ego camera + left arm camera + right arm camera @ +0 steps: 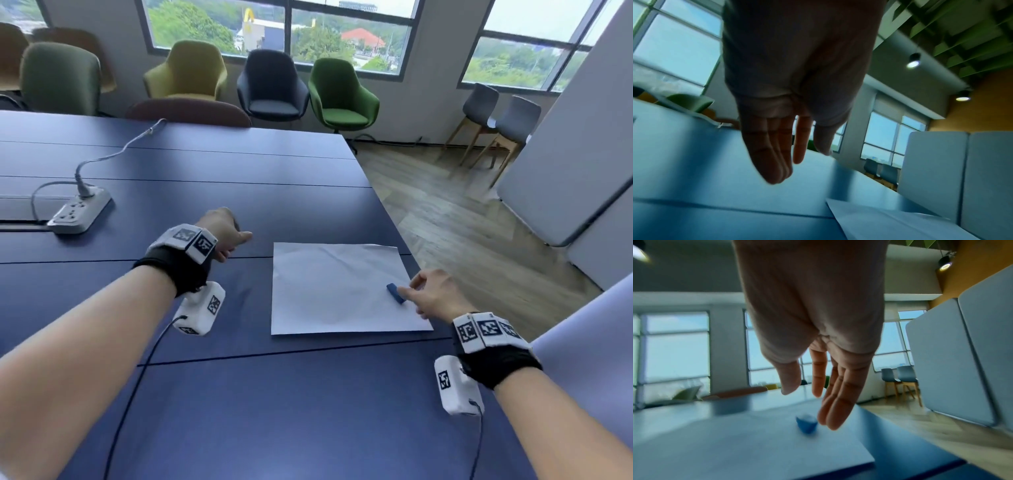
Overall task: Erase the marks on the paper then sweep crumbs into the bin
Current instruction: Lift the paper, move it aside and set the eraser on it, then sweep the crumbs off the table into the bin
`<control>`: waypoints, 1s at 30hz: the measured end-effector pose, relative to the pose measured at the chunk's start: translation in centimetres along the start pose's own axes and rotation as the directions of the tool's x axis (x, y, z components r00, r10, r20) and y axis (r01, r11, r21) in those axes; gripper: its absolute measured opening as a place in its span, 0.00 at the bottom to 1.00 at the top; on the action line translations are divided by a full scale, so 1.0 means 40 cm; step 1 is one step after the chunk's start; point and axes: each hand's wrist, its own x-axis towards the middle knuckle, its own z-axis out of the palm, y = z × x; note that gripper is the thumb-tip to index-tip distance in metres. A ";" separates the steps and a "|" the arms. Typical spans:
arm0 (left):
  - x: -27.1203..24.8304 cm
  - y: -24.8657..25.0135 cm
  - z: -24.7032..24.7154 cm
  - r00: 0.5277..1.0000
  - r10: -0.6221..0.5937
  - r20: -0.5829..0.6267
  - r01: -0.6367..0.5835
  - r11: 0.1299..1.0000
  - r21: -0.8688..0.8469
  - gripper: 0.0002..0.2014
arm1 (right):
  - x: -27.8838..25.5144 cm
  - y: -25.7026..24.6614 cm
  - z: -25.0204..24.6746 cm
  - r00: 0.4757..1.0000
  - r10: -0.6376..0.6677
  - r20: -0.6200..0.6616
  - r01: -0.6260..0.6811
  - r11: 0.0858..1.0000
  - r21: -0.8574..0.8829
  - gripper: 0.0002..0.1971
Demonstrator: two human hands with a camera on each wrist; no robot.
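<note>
One blocky blue eraser [396, 293] (matte) lies on creased paper [329, 291].

A dark blue worktop [239, 394], crossed by thin seams, carries a white sheet of paper [335, 291] near its right edge and, well apart at the far left, a grey power strip [79, 212] with a plugged-in cable [120, 150] trailing toward the far edge.

Marks on paper [342, 287] too faint to tell. Right hand [430, 293] covering near end of blue eraser [395, 293]; touching or not, cannot tell. Eraser showing blurry in right wrist view. Left hand [224, 233] fingertips hiding behind knuckles in head view. Paper corner getting cut off in left wrist view.
</note>
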 end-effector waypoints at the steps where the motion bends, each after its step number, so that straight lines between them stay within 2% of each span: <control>1: -0.042 -0.024 -0.027 1.000 0.021 -0.005 -0.021 0.999 0.043 0.16 | -0.034 -0.003 -0.008 1.000 -0.014 0.000 0.013 1.000 0.018 0.13; 5: -0.264 -0.161 -0.068 0.994 0.104 -0.019 -0.100 0.984 0.150 0.17 | -0.219 0.004 -0.026 0.996 -0.094 -0.014 0.094 0.993 0.076 0.09; 7: -0.401 -0.257 -0.053 0.998 0.059 -0.014 -0.056 0.985 0.163 0.27 | -0.329 0.022 -0.008 0.993 -0.120 -0.012 0.121 0.990 0.074 0.08; 10: -0.612 -0.392 0.009 0.991 -0.129 0.044 0.116 0.970 0.214 0.46 | -0.473 0.056 0.041 0.984 -0.170 -0.048 0.175 0.975 0.136 0.05; 12: -0.729 -0.446 0.061 0.962 -0.264 0.070 0.232 0.925 0.300 0.49 | -0.538 0.082 0.094 0.971 -0.206 -0.122 0.224 0.959 0.170 0.07; 14: -0.801 -0.473 0.116 0.940 -0.339 0.051 0.298 0.881 0.368 0.51 | -0.581 0.103 0.151 0.942 -0.227 -0.249 0.272 0.947 0.168 0.07; 15: -0.818 -0.480 0.144 0.938 -0.347 0.015 0.316 0.869 0.381 0.55 | -0.596 0.110 0.175 0.923 -0.236 -0.303 0.294 0.942 0.163 0.08; 17: -0.824 -0.488 0.195 0.937 -0.341 -0.082 0.347 0.867 0.358 0.59 | -0.613 0.124 0.219 0.897 -0.243 -0.368 0.327 0.927 0.185 0.22; 18: -0.819 -0.483 0.215 0.936 -0.336 -0.104 0.351 0.877 0.327 0.60 | -0.617 0.132 0.237 0.900 -0.228 -0.371 0.324 0.921 0.219 0.27; 21: -0.794 -0.427 0.267 0.971 -0.218 -0.101 0.240 0.900 0.363 0.50 | -0.626 0.148 0.270 0.903 -0.227 -0.364 0.342 0.893 0.293 0.32; 24: -0.757 -0.337 0.321 0.993 -0.103 0.057 0.070 0.902 0.426 0.45 | -0.630 0.149 0.270 0.879 -0.205 -0.431 0.366 0.869 0.333 0.30; 26: -0.749 -0.273 0.346 0.995 0.008 0.097 -0.050 0.900 0.433 0.46 | -0.637 0.142 0.266 0.866 -0.181 -0.466 0.373 0.854 0.363 0.29; 28: -0.751 -0.212 0.351 0.973 0.160 0.167 -0.215 0.891 0.400 0.49 | -0.643 0.139 0.265 0.861 -0.179 -0.476 0.383 0.844 0.375 0.30; 29: -0.751 -0.189 0.357 0.939 0.259 0.226 -0.326 0.880 0.345 0.51 | -0.645 0.137 0.265 0.864 -0.183 -0.469 0.383 0.843 0.377 0.30; 30: -0.753 -0.165 0.345 0.900 0.274 0.338 -0.367 0.896 0.251 0.52 | -0.648 0.138 0.265 0.866 -0.189 -0.463 0.385 0.842 0.378 0.30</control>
